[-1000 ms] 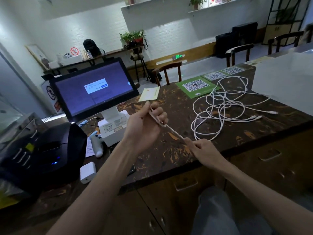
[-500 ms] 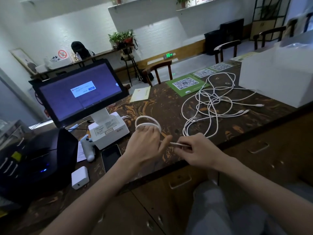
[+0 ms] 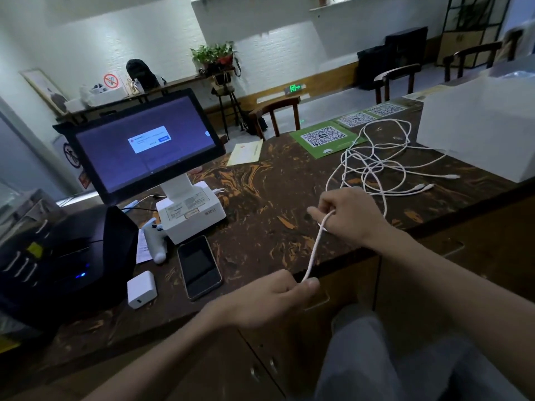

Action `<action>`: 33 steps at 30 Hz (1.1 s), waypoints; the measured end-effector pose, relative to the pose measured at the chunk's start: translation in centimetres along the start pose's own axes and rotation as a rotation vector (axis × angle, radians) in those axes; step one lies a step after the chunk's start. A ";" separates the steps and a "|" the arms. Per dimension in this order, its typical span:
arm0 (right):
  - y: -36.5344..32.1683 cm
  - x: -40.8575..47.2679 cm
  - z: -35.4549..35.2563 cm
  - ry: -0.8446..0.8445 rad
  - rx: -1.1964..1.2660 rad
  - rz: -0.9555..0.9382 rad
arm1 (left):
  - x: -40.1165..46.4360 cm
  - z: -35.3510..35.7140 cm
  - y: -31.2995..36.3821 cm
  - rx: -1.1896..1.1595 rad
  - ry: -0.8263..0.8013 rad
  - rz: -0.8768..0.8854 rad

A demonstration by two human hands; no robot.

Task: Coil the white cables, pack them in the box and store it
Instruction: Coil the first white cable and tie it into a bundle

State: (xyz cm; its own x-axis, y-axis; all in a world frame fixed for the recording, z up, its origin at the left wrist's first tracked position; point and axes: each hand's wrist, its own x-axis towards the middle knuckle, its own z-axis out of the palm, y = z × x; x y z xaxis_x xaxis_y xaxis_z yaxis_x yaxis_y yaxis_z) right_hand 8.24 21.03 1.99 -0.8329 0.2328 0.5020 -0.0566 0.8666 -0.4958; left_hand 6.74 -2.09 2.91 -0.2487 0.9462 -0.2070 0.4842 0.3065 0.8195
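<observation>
A taut span of white braided cable (image 3: 315, 247) runs from 7 o'clock to 1 o'clock between 2 pinching hands: left hand (image 3: 269, 299) below, right hand (image 3: 347, 212) above. The remaining round cord lies tangled at 1 o'clock on the marbled countertop (image 3: 260, 192), beside a white box (image 3: 480, 131).

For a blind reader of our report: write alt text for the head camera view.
Two bare hands stretch a white cable taut over a dark marbled counter, left hand pinching one end, right hand gripping further along. More white cables lie tangled beside a white box; a touchscreen terminal and phone sit left.
</observation>
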 end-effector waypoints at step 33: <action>-1.3 -3.5 -0.1 -0.695 -0.148 0.080 | 2.4 -3.9 -4.4 1.284 0.396 -0.086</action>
State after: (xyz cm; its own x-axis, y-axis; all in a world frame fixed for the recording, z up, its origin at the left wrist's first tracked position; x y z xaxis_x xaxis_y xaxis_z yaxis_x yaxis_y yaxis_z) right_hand 11.33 19.14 0.96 -0.9922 0.0055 -0.1242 0.0534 0.9208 -0.3864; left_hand 0.73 -1.61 0.89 -0.4363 0.8925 0.1141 0.8381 0.4493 -0.3094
